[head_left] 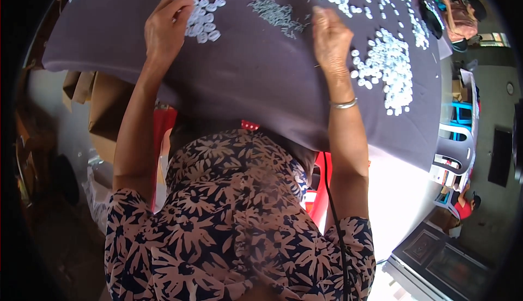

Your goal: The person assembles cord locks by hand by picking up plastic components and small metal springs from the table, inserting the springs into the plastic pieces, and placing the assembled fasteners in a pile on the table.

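On the grey-brown cloth, my left hand (165, 31) reaches to the left edge of a small group of white, round plastic pieces (202, 23). Its fingers are bent together at the nearest pieces, and what they pinch, if anything, is hidden. My right hand (331, 38) is raised at the right end of a heap of small, thin grey metal pieces (277, 15), which look like nails or pins. Its fingers are curled closed, with the thumb against the index finger. Anything between those fingertips is too small to make out.
A larger heap of small white round pieces (395, 69) lies right of my right hand, with more scattered (340, 2) beyond it. The cloth-covered table (245, 91) curves in front of me. Cardboard boxes (109, 105) stand at lower left. A grey plastic chair (460, 148) is at right.
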{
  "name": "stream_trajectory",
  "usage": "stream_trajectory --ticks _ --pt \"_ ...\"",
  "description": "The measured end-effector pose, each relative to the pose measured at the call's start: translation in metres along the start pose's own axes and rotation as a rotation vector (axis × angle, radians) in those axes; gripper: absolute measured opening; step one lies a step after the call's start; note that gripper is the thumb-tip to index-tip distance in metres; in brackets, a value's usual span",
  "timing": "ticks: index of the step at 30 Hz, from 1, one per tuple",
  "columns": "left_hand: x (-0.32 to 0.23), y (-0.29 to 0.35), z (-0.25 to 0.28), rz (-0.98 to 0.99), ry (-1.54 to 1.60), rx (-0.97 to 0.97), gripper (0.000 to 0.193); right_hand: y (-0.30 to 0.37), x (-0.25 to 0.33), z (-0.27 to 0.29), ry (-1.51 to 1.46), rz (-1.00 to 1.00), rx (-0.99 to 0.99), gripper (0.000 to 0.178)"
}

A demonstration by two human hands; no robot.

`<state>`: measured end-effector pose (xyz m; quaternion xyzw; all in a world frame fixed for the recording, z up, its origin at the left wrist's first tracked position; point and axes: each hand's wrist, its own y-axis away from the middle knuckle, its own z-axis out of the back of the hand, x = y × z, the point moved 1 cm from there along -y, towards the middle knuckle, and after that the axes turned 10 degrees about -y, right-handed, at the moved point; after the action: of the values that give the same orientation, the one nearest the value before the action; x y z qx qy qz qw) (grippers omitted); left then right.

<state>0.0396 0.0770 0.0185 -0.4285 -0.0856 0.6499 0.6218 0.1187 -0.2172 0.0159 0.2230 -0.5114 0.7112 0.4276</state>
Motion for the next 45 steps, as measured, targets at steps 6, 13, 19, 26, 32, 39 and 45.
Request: stream_trajectory --ticks 6,13,19,26,32,39,45 --pt "-0.045 0.017 -0.008 0.032 0.162 -0.021 0.015 0.006 0.021 -0.007 0.022 0.090 0.135 0.021" --pt "-0.069 0.043 -0.031 0.189 0.640 0.315 0.013 -0.050 -0.066 0.060 0.453 0.114 -0.108 0.010" --pt "-0.069 0.033 -0.020 0.481 0.828 0.500 0.023 -0.083 -0.105 0.081 0.447 -0.120 0.216 0.022" --pt "-0.079 0.048 -0.021 0.327 0.722 0.657 0.039 -0.082 -0.107 0.084 0.499 -0.187 0.373 0.024" --pt "-0.087 0.045 -0.026 0.127 0.695 0.529 0.048 -0.049 -0.046 0.077 0.213 -0.207 0.353 0.015" --pt "-0.079 0.045 -0.027 0.237 0.635 0.465 0.024 -0.004 0.038 -0.007 -0.561 -0.402 0.413 0.015" --pt "-0.078 0.046 -0.040 0.274 0.739 0.217 0.038 0.015 0.046 -0.036 -0.765 -0.531 0.437 0.012"
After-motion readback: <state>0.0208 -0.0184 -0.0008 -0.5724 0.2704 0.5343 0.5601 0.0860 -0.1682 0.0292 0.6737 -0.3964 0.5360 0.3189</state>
